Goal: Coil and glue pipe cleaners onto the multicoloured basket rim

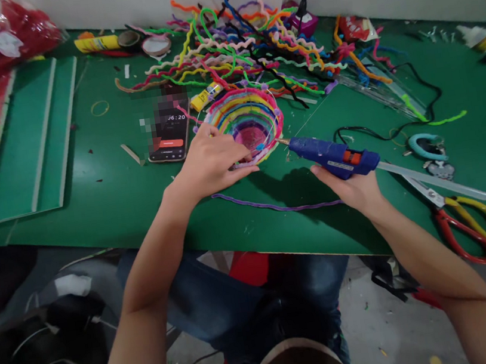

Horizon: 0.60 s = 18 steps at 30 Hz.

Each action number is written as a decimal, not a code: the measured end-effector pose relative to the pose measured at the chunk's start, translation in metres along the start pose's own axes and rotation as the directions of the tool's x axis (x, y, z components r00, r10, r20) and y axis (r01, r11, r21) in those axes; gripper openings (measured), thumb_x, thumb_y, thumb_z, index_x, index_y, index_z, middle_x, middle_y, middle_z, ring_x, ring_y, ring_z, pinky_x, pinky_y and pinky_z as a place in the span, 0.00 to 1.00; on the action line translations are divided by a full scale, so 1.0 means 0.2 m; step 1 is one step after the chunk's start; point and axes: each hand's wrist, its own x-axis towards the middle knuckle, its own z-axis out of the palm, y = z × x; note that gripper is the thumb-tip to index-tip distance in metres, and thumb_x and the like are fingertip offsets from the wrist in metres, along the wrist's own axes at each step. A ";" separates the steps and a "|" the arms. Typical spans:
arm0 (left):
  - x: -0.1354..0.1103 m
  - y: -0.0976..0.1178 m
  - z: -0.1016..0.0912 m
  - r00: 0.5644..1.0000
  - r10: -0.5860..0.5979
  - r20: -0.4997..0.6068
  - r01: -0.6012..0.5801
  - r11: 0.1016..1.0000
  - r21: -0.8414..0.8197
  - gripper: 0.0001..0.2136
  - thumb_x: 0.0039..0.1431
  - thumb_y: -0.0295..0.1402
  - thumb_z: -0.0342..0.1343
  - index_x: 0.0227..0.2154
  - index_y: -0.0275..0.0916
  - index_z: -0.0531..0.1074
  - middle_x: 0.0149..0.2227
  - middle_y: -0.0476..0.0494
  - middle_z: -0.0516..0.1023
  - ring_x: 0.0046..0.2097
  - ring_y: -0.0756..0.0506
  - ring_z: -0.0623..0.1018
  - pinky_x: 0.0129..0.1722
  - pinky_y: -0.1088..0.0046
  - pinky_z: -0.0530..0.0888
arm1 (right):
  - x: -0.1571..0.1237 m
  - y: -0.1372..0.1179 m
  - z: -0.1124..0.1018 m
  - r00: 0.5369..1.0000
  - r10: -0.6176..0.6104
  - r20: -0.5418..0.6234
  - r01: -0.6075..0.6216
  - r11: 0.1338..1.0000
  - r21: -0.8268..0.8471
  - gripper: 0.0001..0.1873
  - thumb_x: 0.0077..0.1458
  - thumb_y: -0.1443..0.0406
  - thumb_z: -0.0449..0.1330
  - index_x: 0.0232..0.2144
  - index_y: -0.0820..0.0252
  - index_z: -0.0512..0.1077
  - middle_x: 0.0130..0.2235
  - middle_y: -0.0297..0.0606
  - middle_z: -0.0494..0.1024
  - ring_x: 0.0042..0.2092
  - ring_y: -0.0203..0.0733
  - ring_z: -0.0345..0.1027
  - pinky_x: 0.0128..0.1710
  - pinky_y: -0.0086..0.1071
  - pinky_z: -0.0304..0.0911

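Left hand (217, 158) pinching near rim of striped pipe-cleaner basket (238, 110), set mid-table, nearer back edge than purple pipe cleaner (273, 206) by front edge of green table (98, 148). Right hand (359, 190) wrapped round blue glue gun (334, 154), nozzle at basket's right rim; contact and trigger squeeze, cannot tell. Advice: steady rim, thin even bead, left fingertips clear of hot nozzle, cord strip within reach.
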 end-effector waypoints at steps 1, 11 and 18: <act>0.00 0.00 0.00 1.000 0.007 -0.004 -0.007 1.000 0.002 0.12 0.59 0.43 0.57 0.30 0.39 0.75 0.25 0.50 0.77 0.30 0.49 0.75 0.44 0.62 0.68 | 0.00 0.00 0.00 1.000 0.010 -0.004 -0.010 1.000 -0.001 0.18 0.46 0.49 0.64 0.22 0.54 0.65 0.22 0.35 0.74 0.25 0.43 0.70 0.27 0.38 0.67; 0.00 0.00 -0.01 1.000 0.008 -0.004 -0.008 1.000 -0.007 0.12 0.60 0.44 0.56 0.30 0.40 0.75 0.26 0.50 0.78 0.30 0.48 0.75 0.44 0.61 0.68 | 0.00 0.01 -0.01 0.999 0.008 -0.053 -0.011 0.998 -0.062 0.20 0.44 0.49 0.64 0.19 0.53 0.61 0.20 0.35 0.72 0.26 0.44 0.70 0.32 0.41 0.69; -0.01 0.00 0.00 1.000 0.018 0.002 -0.018 1.000 -0.019 0.12 0.60 0.43 0.56 0.31 0.40 0.76 0.26 0.50 0.77 0.30 0.48 0.75 0.46 0.60 0.67 | 0.01 0.01 -0.01 1.000 -0.013 -0.024 0.012 0.999 -0.050 0.21 0.47 0.49 0.63 0.19 0.53 0.60 0.19 0.34 0.71 0.23 0.42 0.68 0.27 0.39 0.67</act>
